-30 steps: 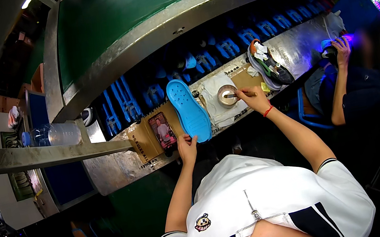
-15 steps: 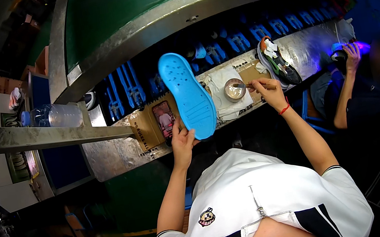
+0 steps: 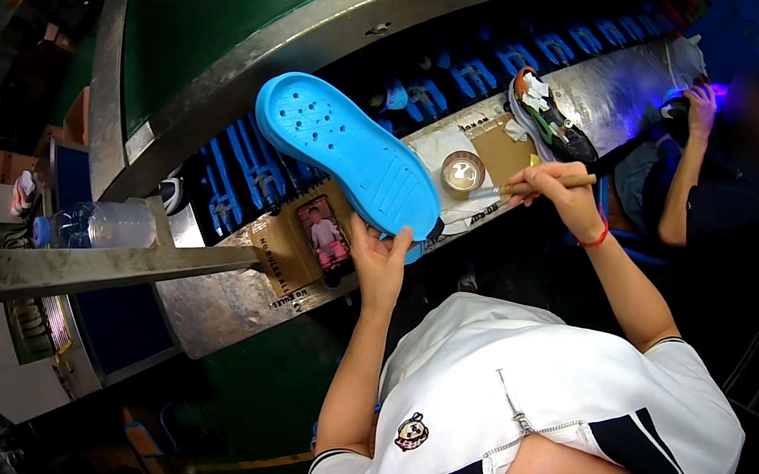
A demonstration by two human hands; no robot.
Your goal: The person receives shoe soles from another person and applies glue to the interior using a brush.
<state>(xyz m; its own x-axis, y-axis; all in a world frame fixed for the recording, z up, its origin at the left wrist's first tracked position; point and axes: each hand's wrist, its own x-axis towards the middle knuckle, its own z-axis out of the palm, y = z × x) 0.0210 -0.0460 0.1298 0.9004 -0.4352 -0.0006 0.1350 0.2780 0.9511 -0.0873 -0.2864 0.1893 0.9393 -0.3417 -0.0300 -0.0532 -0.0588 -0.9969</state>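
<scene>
A blue shoe sole [image 3: 355, 155] with small holes toward its far end tilts up above the bench. My left hand [image 3: 378, 263] grips its near end, thumb on the face. A wooden-handled brush [image 3: 543, 185] is held by my right hand [image 3: 563, 194], its bristles pointing left toward the sole but apart from it. Just beyond the bristles stands a small round cup [image 3: 462, 172] with pale stuff inside, resting on a white cloth [image 3: 433, 148]. Beside it to the right sits a black, white and orange shoe [image 3: 549, 118] with white paper stuffed inside.
A phone [image 3: 324, 232] lies on flattened cardboard [image 3: 281, 264] left of the sole. Blue racks [image 3: 473, 78] line the back under a metal beam [image 3: 382, 18]. A large clear bottle [image 3: 104, 228] is by the left post. Another person's hand [image 3: 701, 104] works at the far right.
The sole has come nearer to me and tilted, its far end swinging left. My right hand has drawn the brush out of the cup and toward me.
</scene>
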